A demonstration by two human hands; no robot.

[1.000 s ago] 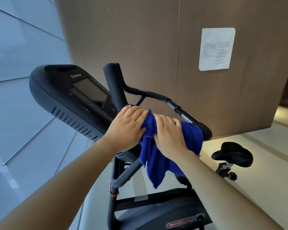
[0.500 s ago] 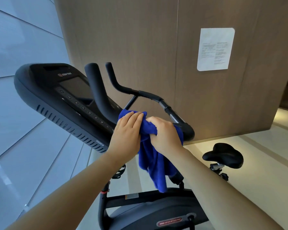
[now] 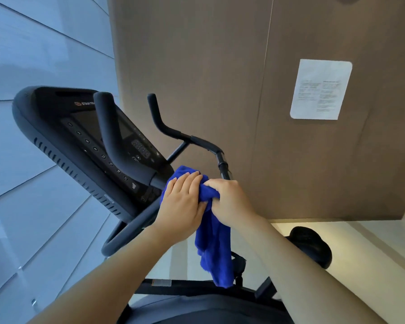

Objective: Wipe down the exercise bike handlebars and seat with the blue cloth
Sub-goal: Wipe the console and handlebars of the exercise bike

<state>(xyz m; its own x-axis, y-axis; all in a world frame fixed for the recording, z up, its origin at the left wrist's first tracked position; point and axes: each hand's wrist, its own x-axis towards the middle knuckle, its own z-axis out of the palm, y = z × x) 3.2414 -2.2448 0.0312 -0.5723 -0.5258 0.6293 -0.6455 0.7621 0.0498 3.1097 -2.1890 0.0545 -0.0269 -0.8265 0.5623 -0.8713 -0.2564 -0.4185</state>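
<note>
A brown wall (image 3: 197, 78) with a fine wood-like grain fills the middle and the right of the view, and a thin vertical seam (image 3: 265, 66) is seen in it. A white sheet of paper (image 3: 320, 89) with small print, too blurred to be read, is fixed to this wall. On the left, large pale blue-grey panels (image 3: 38, 54) are divided by thin lines. A light floor (image 3: 372, 235) is seen at the lower right, brightly lit.
</note>
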